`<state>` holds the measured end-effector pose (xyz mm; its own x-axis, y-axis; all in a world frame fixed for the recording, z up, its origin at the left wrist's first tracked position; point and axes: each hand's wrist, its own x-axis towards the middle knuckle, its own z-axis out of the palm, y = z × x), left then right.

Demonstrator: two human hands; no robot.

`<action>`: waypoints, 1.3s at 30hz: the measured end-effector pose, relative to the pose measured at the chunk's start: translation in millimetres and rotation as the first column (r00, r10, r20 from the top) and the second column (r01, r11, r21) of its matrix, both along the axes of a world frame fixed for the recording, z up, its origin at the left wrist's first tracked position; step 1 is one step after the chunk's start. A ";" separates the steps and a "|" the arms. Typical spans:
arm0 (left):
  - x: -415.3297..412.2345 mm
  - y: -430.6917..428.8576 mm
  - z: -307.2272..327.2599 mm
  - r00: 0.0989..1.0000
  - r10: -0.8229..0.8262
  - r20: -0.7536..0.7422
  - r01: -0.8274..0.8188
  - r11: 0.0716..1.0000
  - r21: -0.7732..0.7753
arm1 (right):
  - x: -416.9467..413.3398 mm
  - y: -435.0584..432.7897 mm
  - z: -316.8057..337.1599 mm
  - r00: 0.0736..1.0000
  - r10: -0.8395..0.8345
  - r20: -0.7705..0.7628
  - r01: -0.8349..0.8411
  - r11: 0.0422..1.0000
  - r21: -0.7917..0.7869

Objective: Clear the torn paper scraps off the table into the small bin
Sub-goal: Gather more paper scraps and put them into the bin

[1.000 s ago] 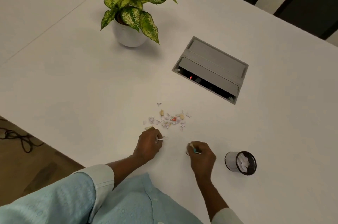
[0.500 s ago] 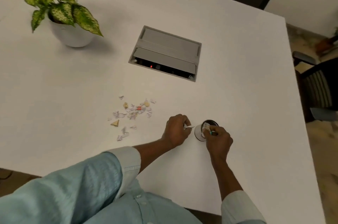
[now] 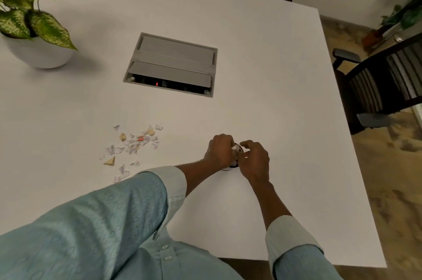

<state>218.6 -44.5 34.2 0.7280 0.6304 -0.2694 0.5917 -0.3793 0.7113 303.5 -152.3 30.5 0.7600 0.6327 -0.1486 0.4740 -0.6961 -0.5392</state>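
1. White table (image 3: 262, 78) fills most of my view; it carries one potted plant (image 3: 29, 26) at the far left, cut off by the frame edge, and one grey cable box (image 3: 171, 65) sunk into the top with a small red light showing inside.
2. One office chair (image 3: 376, 88) stands at the right edge of the table, two dark chair backs show at the far side, and a second plant (image 3: 408, 8) sits on the floor in the far right corner, partly out of frame.
3. One loose cluster of scraps (image 3: 134, 142) lies left of my hands, roughly twenty pieces, too small and overlapping to count exactly: mostly white, a few tan, one with red marks.
4. One bin (image 3: 235, 161) stands on the table between my hands, well right of the cluster; only slivers of its dark rim and white wall show.
5. My left hand (image 3: 221, 151) is curled over the bin's left side, fingertips pinched on a small white scrap at the rim.
6. My right hand (image 3: 254, 161) hovers over the bin's right side, fingers loosely spread and bent, nothing visible in them.
7. What lies inside the bin is mostly hidden by both hands; I cannot tell whether either hand touches the bin.
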 end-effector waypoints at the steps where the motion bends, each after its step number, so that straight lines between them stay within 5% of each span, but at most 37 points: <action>1: 0.2 -1.4 -1.5 1.000 -0.026 -0.009 0.026 1.000 0.010 | 2.0 -2.0 -0.1 1.000 0.000 -0.011 0.000 1.000 0.009; 11: -51.4 1.3 -27.4 0.992 0.101 0.078 -0.108 0.991 0.085 | -6.2 -14.0 -4.2 1.000 0.021 0.015 -0.023 0.993 0.113; 18: -138.3 2.5 -68.3 0.936 -0.161 -0.312 0.226 0.956 0.186 | -25.5 -28.2 -26.3 0.871 0.463 0.161 -0.444 0.884 -0.143; 23: -184.2 -14.9 -89.9 0.787 -0.331 -0.521 0.444 0.890 0.105 | -25.3 -31.5 -48.6 0.825 0.548 0.140 -0.470 0.801 -0.372; 28: -198.9 -24.9 -90.1 0.674 -0.394 -0.625 0.536 0.843 0.047 | -22.4 -25.1 -46.4 0.800 0.578 0.160 -0.464 0.766 -0.446; 33: -194.7 -9.2 -87.8 0.673 -0.456 -0.583 0.537 0.843 -0.040 | -22.8 -16.7 -38.6 0.836 0.529 0.148 -0.434 0.801 -0.412; 39: -215.5 4.8 -86.7 0.754 -0.427 -0.499 0.479 0.877 -0.027 | -39.2 -10.9 -33.0 0.805 0.356 0.474 -0.266 0.931 -0.249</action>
